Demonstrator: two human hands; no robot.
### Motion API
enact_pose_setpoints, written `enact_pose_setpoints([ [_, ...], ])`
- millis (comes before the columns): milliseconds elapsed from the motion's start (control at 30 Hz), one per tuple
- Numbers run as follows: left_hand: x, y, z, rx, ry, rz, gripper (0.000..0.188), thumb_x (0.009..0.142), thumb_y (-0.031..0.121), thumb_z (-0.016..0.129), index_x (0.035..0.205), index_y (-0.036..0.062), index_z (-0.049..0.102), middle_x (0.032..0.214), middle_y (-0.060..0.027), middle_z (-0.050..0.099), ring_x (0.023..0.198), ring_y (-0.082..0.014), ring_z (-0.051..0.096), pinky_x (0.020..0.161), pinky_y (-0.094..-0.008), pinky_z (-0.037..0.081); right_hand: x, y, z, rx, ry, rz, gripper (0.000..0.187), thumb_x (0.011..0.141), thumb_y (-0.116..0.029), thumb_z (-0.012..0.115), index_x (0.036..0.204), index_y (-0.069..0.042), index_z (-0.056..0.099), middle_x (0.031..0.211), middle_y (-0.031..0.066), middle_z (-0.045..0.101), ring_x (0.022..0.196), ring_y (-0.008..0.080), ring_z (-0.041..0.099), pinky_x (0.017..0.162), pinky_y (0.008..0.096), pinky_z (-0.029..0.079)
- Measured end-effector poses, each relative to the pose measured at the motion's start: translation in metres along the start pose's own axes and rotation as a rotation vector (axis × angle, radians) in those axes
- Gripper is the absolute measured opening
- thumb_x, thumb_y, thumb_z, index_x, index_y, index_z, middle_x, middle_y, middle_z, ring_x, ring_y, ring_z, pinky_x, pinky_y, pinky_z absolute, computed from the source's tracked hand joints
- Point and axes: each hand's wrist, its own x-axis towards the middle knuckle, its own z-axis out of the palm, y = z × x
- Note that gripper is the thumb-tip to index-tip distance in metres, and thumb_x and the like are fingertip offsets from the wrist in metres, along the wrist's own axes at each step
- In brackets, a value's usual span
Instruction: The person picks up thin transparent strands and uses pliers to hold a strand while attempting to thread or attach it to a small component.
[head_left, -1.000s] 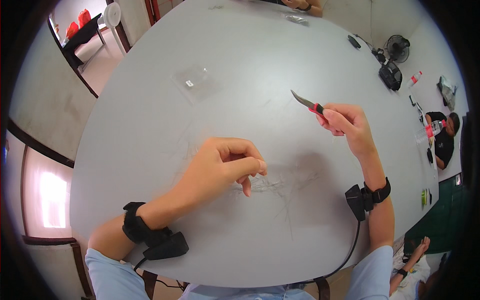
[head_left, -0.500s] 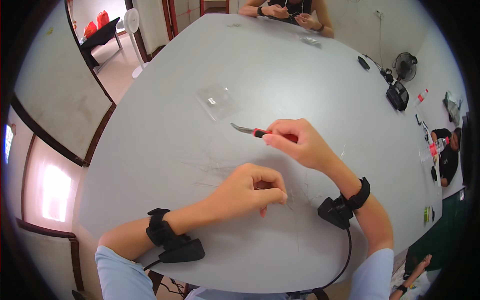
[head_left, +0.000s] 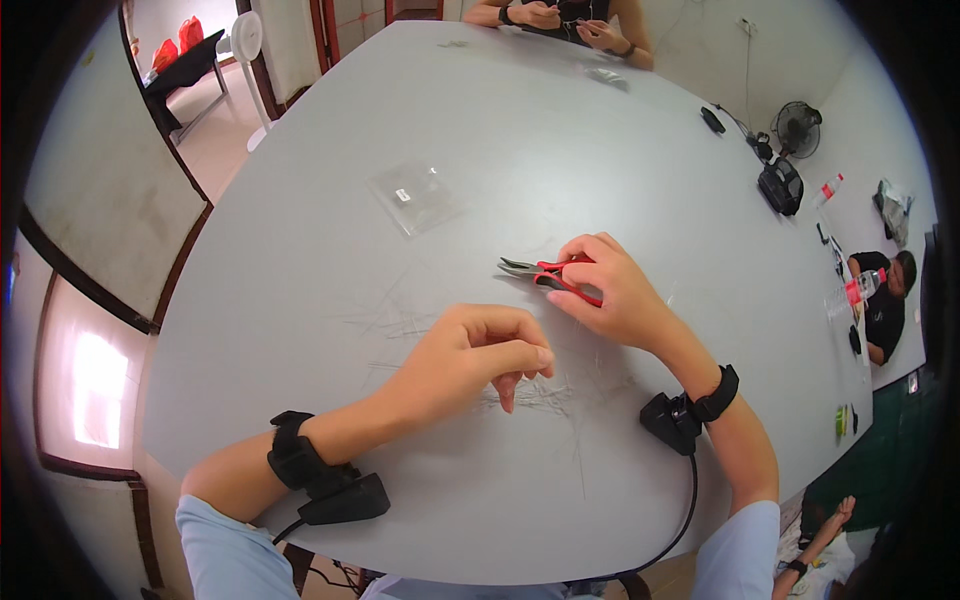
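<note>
My right hand (head_left: 612,292) is wrapped round a pair of bent-nose pliers (head_left: 552,272) with red and black handles. The jaws point left and stand slightly apart, with nothing visible between them. Lower and to the left, my left hand (head_left: 490,345) is closed, thumb against fingertips, a little above the tabletop. Whatever it pinches is too small to make out. Thin, wire-like pieces (head_left: 545,398) lie in a loose heap beneath its fingertips. More fine strands (head_left: 400,320) are scattered beyond and left of that hand.
A clear plastic bag (head_left: 415,203) with a white label lies farther up the grey table (head_left: 330,230). Across it sits a person (head_left: 560,22) with both hands raised. To the right are a black case (head_left: 781,187), a small fan (head_left: 798,130) and a bottle (head_left: 862,288).
The pliers' jaws have come apart, and my right hand has turned them slightly. My left hand has shifted up and left, uncovering the heap of thin pieces. The view has shifted slightly too.
</note>
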Motion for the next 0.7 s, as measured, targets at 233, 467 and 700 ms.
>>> enact_pose_setpoints([
  [233, 0.0, 0.003, 0.002, -0.221, 0.065, -0.08, 0.017, 0.084, 0.016, 0.055, 0.072, 0.0035, 0.056, 0.072, -0.003, 0.053, 0.059, -0.0101, 0.046, 0.054, -0.0288, 0.047, -0.003, -0.01, -0.008, -0.17, -0.029, -0.044, 0.015, 0.075, -0.018, 0.069, 0.078, -0.005, 0.061, 0.104, 0.0072, 0.054, 0.09, 0.0253, 0.05, 0.076, 0.0347, 0.043],
  [467, 0.001, 0.001, -0.003, -0.299, 0.086, -0.111, 0.019, 0.084, 0.019, 0.056, 0.075, 0.0026, 0.06, 0.071, -0.0023, 0.055, 0.058, -0.0092, 0.047, 0.056, -0.0291, 0.046, 0.008, -0.059, -0.039, 0.006, 0.144, -0.27, 0.044, 0.06, -0.005, 0.075, 0.103, -0.008, 0.062, 0.111, 0.0072, 0.057, 0.102, 0.0258, 0.052, 0.08, 0.0334, 0.048],
  [700, 0.001, 0.003, 0.002, -0.234, 0.099, -0.129, 0.016, 0.084, 0.016, 0.054, 0.071, 0.0062, 0.055, 0.07, -0.0017, 0.053, 0.057, -0.0078, 0.044, 0.053, -0.0283, 0.047, -0.005, -0.054, -0.032, -0.11, 0.034, -0.359, 0.01, 0.069, 0.001, 0.061, 0.077, -0.004, 0.058, 0.07, 0.0061, 0.053, 0.073, 0.0245, 0.054, 0.067, 0.0338, 0.047],
])
